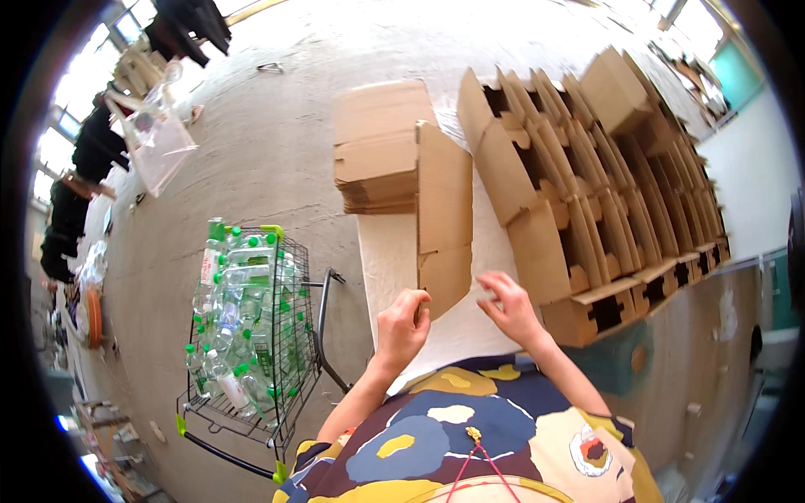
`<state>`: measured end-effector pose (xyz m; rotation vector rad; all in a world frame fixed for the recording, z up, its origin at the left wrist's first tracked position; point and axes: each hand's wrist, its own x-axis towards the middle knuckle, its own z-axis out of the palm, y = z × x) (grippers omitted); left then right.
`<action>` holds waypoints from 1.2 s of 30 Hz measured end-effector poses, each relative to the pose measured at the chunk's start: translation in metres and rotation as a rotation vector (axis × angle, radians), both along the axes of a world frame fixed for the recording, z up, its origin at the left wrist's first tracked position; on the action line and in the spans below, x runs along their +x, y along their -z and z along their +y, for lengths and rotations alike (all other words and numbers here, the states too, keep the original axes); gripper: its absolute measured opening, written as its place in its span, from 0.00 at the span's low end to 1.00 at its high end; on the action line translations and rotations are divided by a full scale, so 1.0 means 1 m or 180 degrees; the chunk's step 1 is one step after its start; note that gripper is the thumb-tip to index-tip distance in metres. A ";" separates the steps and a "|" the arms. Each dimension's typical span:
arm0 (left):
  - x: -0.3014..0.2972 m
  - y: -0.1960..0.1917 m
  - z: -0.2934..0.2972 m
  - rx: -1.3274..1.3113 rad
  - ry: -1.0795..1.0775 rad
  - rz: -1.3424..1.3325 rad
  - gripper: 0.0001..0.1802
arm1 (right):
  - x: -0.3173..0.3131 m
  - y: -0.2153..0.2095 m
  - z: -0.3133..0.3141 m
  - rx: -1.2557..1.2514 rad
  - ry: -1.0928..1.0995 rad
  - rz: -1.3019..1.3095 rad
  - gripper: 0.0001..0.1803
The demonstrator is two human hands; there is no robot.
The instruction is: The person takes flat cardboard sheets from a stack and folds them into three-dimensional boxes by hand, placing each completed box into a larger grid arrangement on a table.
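A folded brown cardboard piece [444, 210] stands on edge on the table in front of me, its two panels set at an angle. My left hand [404, 329] is closed on its near lower edge, thumb against the side. Just right of that edge, my right hand [508, 307] is held with its fingers apart and nothing in them. Beyond the left panel lies a stack of flat cardboard blanks [377, 151]. To the right, rows of partly folded open cardboard boxes [579, 168] stand packed together.
A black wire cart [289, 335] full of plastic bottles [239, 310] with green caps stands left of the white-covered table [390, 260]. Below the box rows is a teal container [620, 360]. Dark clothes [92, 151] and a clear bag [159, 151] hang at the far left.
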<state>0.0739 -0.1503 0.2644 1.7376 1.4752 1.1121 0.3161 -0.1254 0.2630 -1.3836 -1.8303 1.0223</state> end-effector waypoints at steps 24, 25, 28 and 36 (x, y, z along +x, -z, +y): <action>0.045 0.040 0.041 -0.2092 0.1187 -0.1809 0.43 | -0.015 0.036 0.011 -0.1076 0.0984 0.1163 0.46; 0.049 0.040 0.043 -0.2121 0.1248 -0.1928 0.42 | -0.014 0.034 0.011 -0.1163 0.1004 0.1210 0.46; 0.061 0.043 0.048 -0.2115 0.1304 -0.2011 0.40 | -0.012 0.032 0.008 -0.1322 0.1079 0.1472 0.43; 0.074 0.030 0.052 -0.2446 0.1220 -0.2098 0.38 | -0.001 0.022 0.006 -0.1550 0.1214 0.1764 0.36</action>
